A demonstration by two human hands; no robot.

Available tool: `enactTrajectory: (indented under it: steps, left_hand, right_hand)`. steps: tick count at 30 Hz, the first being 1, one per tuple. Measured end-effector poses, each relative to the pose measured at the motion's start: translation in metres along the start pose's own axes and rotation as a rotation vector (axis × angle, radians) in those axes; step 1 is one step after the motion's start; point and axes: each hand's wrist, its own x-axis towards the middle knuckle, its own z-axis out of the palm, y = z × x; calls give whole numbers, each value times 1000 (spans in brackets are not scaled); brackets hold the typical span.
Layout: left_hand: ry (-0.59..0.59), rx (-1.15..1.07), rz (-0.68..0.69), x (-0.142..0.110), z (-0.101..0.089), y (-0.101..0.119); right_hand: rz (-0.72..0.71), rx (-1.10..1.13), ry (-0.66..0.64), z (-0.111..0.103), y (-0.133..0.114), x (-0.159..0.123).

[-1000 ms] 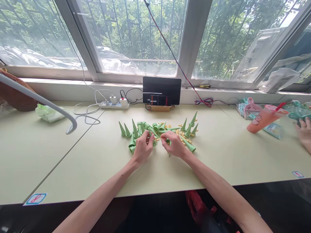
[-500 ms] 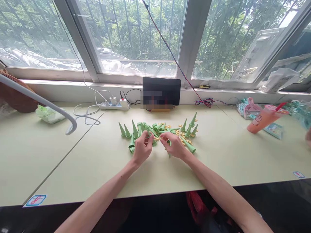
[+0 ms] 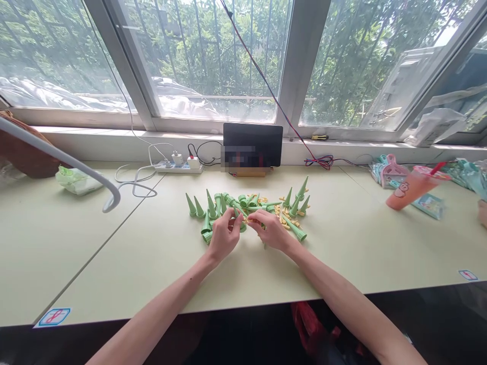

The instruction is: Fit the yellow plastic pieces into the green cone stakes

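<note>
My left hand (image 3: 223, 237) is closed around a green watering spike (image 3: 242, 228), a hollow plastic cone partly hidden by the fingers. My right hand (image 3: 273, 231) pinches a small yellow valve piece (image 3: 245, 220) against the side of that spike, and the fingertips of both hands nearly meet. Several green spikes lie in a heap (image 3: 228, 198) behind and left of the hands, some standing point up. To the right, more upright spikes (image 3: 294, 205) stand beside scattered yellow pieces (image 3: 282, 217). One spike (image 3: 296, 229) lies on its side by my right wrist.
A black tablet (image 3: 253, 142) leans at the back, with a blurred patch over its lower left. Left of it sits a power strip (image 3: 178, 167) with cables. An orange drink cup (image 3: 413, 190) tilts on the right near bagged items. Another person's hand (image 3: 482, 212) shows at the right edge.
My right hand has moved slightly left, bringing the yellow piece up to the spike in my left hand. My left hand stays nearly still. The other person's hand has drawn back toward the right edge.
</note>
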Motion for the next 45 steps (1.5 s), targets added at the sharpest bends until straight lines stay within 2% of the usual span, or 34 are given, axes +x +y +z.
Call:
enactTrajectory:
  steps: [13, 28, 45]
  left_hand:
    - [-15, 53, 26, 0, 0, -3]
    - [-30, 30, -11, 0, 1, 0]
    - [-37, 41, 20, -1, 1, 0]
  right_hand:
    - [42, -46, -22, 2, 1, -1]
    - [79, -52, -80, 3, 2, -3]
    - [133, -164, -102, 0, -2, -1]
